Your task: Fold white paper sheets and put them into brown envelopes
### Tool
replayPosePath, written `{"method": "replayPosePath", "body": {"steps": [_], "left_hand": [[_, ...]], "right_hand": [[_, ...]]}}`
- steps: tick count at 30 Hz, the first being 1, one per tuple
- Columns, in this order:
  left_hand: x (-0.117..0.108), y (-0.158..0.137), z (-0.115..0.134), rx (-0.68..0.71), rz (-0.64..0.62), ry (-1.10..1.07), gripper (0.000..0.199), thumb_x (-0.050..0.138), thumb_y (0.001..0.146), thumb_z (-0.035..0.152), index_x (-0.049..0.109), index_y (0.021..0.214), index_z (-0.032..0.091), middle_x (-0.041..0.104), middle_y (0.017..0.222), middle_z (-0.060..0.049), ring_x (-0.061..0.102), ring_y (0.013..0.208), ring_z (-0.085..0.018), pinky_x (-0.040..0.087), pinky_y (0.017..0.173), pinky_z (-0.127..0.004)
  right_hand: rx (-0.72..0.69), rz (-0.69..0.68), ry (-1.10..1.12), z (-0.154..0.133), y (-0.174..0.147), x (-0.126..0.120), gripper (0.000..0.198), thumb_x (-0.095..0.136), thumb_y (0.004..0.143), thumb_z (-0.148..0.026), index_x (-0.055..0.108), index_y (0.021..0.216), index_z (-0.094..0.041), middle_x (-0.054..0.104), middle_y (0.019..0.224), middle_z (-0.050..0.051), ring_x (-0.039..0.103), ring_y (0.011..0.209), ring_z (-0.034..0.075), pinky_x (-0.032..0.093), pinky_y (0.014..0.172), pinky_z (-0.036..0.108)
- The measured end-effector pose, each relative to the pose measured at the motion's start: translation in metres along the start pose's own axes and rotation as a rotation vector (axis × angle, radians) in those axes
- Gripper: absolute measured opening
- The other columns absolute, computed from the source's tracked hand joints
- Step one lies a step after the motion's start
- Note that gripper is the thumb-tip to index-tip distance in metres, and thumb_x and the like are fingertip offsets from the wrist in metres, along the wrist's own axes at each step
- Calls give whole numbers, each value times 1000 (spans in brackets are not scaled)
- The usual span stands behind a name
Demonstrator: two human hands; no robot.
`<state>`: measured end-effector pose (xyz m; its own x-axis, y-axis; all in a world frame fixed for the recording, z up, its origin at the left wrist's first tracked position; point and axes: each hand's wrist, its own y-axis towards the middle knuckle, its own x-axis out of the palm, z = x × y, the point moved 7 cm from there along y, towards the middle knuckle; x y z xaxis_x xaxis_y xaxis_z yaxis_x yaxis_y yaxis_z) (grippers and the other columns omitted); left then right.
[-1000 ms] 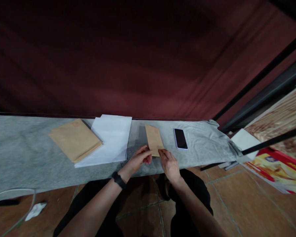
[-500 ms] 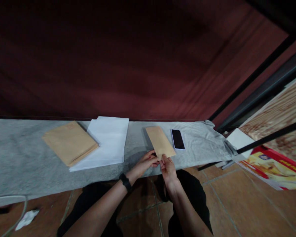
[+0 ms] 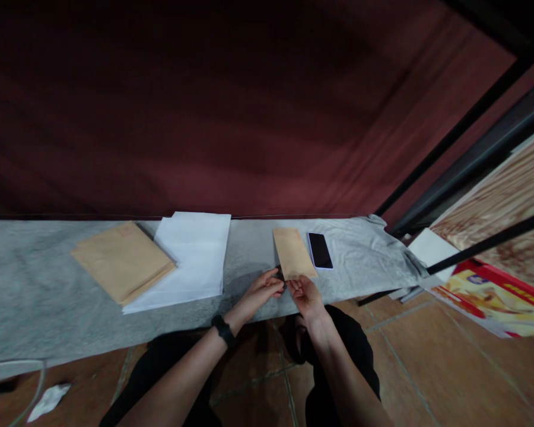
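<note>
A brown paper envelope lies lengthwise near the table's front edge. My right hand grips its near edge, with the fingers beneath and out of full view. Close to the envelope's lower left corner is my left hand, wearing a black band on the wrist. Its fingers are curled in toward the thumb; a dark patch shows by the fingertips, and I cannot tell whether it is a thing or shadow. Just right of the envelope, a phone with a dark screen lies flat.
A stack of brown envelopes overlaps white paper sheets on the left. Grey cloth covers the narrow table, with a dark red curtain behind. A black metal frame and a colourful box are at the right.
The envelope has turned slightly more upright in view and its far end has shifted right. My left hand has drawn back a little from my right, which has moved slightly right.
</note>
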<state>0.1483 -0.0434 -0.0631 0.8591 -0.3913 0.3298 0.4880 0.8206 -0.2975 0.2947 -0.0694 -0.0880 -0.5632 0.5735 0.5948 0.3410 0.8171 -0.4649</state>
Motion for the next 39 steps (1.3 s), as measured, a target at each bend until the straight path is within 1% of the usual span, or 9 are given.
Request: {"method": "replayPosePath", "body": {"steps": [5,8,11,13,15,19,23,33,39], "left_hand": [[7,2,-4,-17,-45,-56,75,77,80,30,46,146,14,69,107,-11,67,96,-20,52,92,-38],[10,5,-8,-31,-37,-94,73,76,80,27,46,146,15,69,110,-11,67,98,-21,51,95,-40],[11,10,-12,-34,-5,-113,69,75,79,24,50,142,14,69,108,-10,67,96,-19,51,96,-38],[12,13,-14,-22,3,-111,65,75,78,23,54,139,15,69,107,-8,67,95,-18,51,96,-36],[14,17,-15,-7,2,-92,62,75,76,24,57,136,16,69,105,-7,66,94,-18,51,94,-34],[19,23,-11,31,-53,-48,54,73,75,25,64,127,18,70,109,-7,65,96,-18,50,90,-31],[27,27,-5,83,-137,21,42,71,76,27,71,118,20,72,113,-5,64,101,-20,49,88,-29],[23,40,-2,151,55,284,30,63,72,16,73,100,16,72,90,-3,62,81,-18,47,72,-26],[23,51,-5,149,138,337,19,62,71,12,71,88,17,68,80,-2,61,77,-18,46,69,-25]], "right_hand": [[135,-68,-112,-20,-22,-15,11,57,78,-9,62,72,-18,75,79,10,74,82,21,60,86,39],[185,-193,-496,-35,-26,-24,18,64,80,-23,69,94,-13,76,99,14,74,94,25,59,88,41],[-309,53,-1007,-94,-7,-31,39,62,82,-39,67,112,-15,73,109,14,71,93,27,58,84,43],[-480,152,-1111,-120,11,-27,54,65,80,-38,59,129,-17,63,130,17,60,119,31,48,99,44],[-702,293,-1470,-139,27,-14,67,63,83,-41,49,140,-8,57,135,25,54,127,37,44,102,47],[-597,368,-1893,-133,61,-7,82,63,85,-50,39,147,-3,64,120,28,63,112,38,46,92,46],[-519,376,-1965,-126,70,-11,81,64,84,-51,40,147,-7,66,116,26,65,108,38,47,88,44],[-626,327,-2025,-156,73,-34,85,60,84,-37,28,152,0,67,115,23,67,106,33,47,91,40],[-920,222,-1954,-137,52,-2,54,51,89,-29,53,139,-8,63,129,22,59,118,33,44,100,42]]}}
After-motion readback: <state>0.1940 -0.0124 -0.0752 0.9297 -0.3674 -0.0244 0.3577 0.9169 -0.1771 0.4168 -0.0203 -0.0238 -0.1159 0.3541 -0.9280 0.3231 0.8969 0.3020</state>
